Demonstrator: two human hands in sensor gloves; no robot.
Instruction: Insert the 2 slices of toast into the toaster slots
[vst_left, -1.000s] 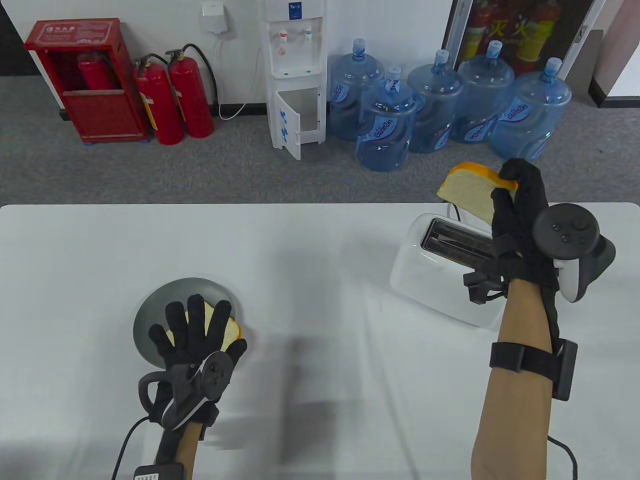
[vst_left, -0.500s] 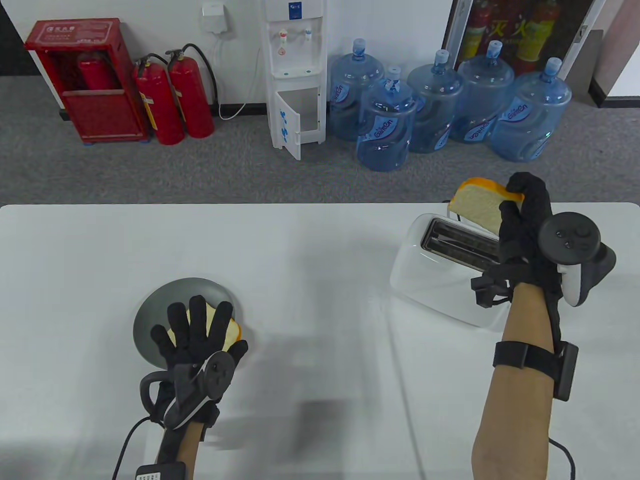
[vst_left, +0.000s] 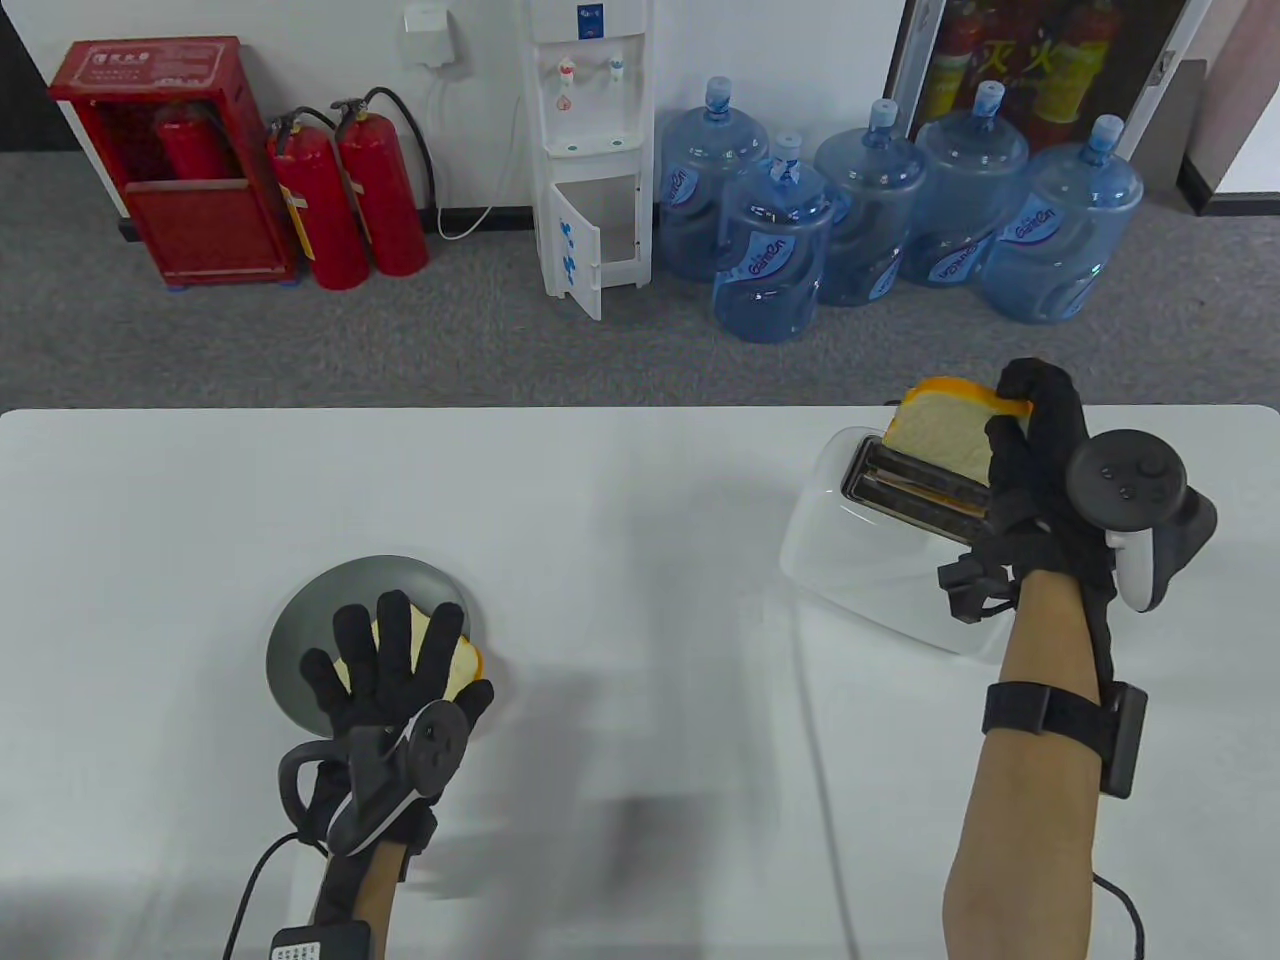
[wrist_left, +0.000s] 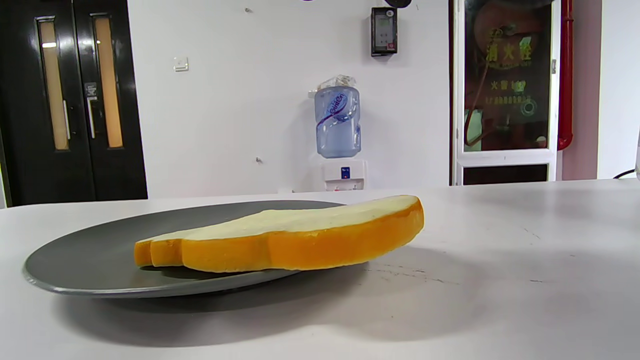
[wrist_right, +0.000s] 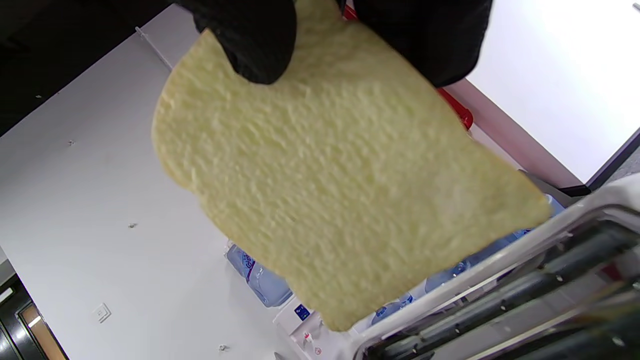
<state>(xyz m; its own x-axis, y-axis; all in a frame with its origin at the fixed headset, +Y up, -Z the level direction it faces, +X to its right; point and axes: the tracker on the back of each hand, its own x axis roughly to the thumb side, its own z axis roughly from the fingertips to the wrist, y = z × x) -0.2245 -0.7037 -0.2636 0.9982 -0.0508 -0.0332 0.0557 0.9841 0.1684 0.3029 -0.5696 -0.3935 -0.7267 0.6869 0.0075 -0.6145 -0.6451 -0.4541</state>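
Note:
A white toaster (vst_left: 850, 560) with two dark slots stands at the table's right; its slots (wrist_right: 525, 295) fill the lower right of the right wrist view. My right hand (vst_left: 1025, 440) pinches one slice of toast (vst_left: 940, 440) by its crust edge and holds it upright over the far slot, its lower edge at the slot's mouth. That slice (wrist_right: 330, 185) fills the right wrist view, gloved fingers (wrist_right: 250, 45) on its top. The second slice (vst_left: 455, 655) lies flat on a grey plate (vst_left: 300, 630). My left hand (vst_left: 390, 650) rests spread on it. The left wrist view shows this slice (wrist_left: 280, 237) and plate (wrist_left: 75, 255).
The white table's far edge (vst_left: 600, 410) runs just behind the toaster. Beyond it on the floor stand several blue water bottles (vst_left: 770, 250), a water dispenser (vst_left: 590, 150) and red fire extinguishers (vst_left: 350, 200). A cable (vst_left: 250, 890) trails from my left wrist.
My right hand has lowered the slice from above the toaster down to the far slot's mouth, shifting slightly left. My left hand stays spread on the plate's slice.

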